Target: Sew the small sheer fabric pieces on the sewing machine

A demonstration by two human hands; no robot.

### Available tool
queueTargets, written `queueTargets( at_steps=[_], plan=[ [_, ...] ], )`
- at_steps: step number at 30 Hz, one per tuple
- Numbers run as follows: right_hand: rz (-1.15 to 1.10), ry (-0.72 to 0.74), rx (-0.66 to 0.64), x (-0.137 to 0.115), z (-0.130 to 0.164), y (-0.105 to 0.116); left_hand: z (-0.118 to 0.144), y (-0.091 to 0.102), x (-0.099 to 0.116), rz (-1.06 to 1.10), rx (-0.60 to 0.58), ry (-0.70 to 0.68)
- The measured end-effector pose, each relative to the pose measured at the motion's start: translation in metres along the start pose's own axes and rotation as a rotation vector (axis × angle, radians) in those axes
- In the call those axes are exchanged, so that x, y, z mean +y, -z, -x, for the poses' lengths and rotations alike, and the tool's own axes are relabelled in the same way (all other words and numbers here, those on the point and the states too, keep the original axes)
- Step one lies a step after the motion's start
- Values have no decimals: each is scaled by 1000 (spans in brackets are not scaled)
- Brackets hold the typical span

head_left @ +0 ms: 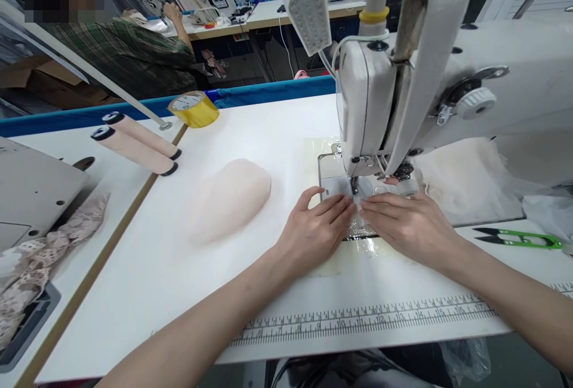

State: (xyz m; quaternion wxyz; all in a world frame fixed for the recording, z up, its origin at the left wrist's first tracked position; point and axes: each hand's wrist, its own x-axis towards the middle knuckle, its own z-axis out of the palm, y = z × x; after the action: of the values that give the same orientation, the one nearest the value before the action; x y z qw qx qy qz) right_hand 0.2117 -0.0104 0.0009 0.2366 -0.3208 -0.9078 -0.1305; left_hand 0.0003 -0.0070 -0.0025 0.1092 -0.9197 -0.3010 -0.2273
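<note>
My left hand [319, 225] lies nearly flat on the sewing machine's bed, fingers stretched towards the presser foot [354, 185] and one digit held apart. From the other side my right hand [409, 224] rests with its fingers extended to the same spot, fingertips close to the left ones. Whatever lies under the fingertips is hidden or too small to make out. Above both hands stands the white sewing machine head [367, 107]. A pale pink moulded cup [242, 197] sits on the white table [179, 292], left of my left hand.
Pale fabric [465, 176] and green thread snips [528, 239] lie at right. Yellow tape [194, 109] and two pink rolls [134, 149] are at left, near lace trim [54, 251]. A printed ruler [358, 319] runs along the front edge. Another person [120, 57] works behind.
</note>
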Motion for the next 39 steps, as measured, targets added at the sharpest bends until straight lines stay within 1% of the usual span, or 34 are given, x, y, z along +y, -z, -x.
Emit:
queueTargets(
  at_steps=[7, 10, 15, 18, 24, 28, 30, 35, 39],
  plan=[
    [65, 11, 3, 3, 1, -5, -4, -2, -2, -6, 8, 44],
    [59, 5, 4, 3, 0, -5, -1, 1, 1, -12, 9, 39],
    [10, -73, -1, 0, -1, -2, 5, 8, 11, -22, -22, 36],
    [-10, -55, -7, 0, 0, 0, 7, 9, 13, -23, -19, 39],
    [-55, -83, -26, 1, -1, 1, 4, 7, 10, -18, -10, 61],
    [-7, -53, 16, 3, -4, -3, -1, 5, 6, -25, -2, 88],
    [-10, -40, 23, 3, -4, -4, -1, 5, 6, -35, 4, 81],
    [-13, -53, -10, -1, -1, 0, 3, 8, 12, -38, -10, 27],
    [27, -71, -39, -3, 2, 0, 5, 10, 15, -37, -19, 32]
  ],
)
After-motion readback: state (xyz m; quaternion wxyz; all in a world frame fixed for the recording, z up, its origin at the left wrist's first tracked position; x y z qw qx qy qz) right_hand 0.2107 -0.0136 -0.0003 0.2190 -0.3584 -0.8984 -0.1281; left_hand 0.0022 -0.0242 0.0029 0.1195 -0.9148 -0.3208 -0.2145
